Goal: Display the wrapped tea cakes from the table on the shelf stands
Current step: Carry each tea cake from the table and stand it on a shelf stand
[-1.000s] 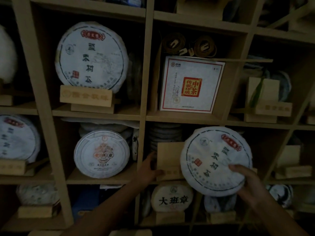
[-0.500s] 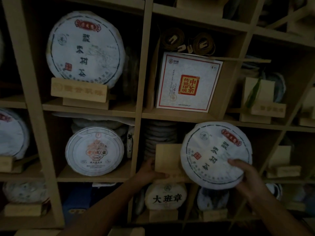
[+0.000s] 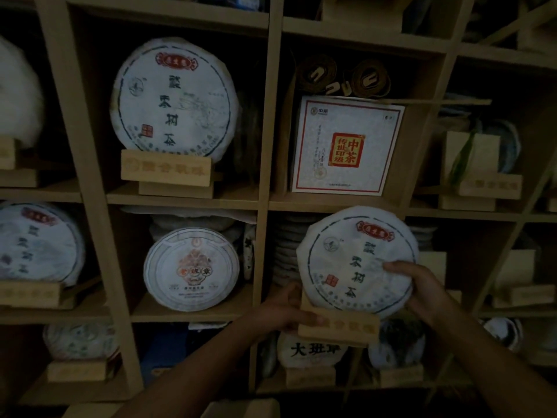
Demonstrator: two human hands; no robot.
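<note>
The right hand (image 3: 422, 292) is gripping the wrapped tea cake (image 3: 346, 260) at its right edge, fingers (image 3: 394, 267) curled over the paper face. The cake is standing upright in the centre compartment of the shelf (image 3: 265, 203), its lower rim sitting at the wooden stand (image 3: 339, 327). The left hand (image 3: 286, 315) is holding the stand's left end, thumb lying across its front. A square white box (image 3: 346, 146) is leaning in the compartment above.

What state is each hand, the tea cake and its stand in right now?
Left hand: grips the wooden stand's left end.
Right hand: holds the wrapped tea cake's right edge.
Wrapped tea cake: upright, label outward, lower edge in the stand.
Wooden stand: held at the shelf's front.
</note>
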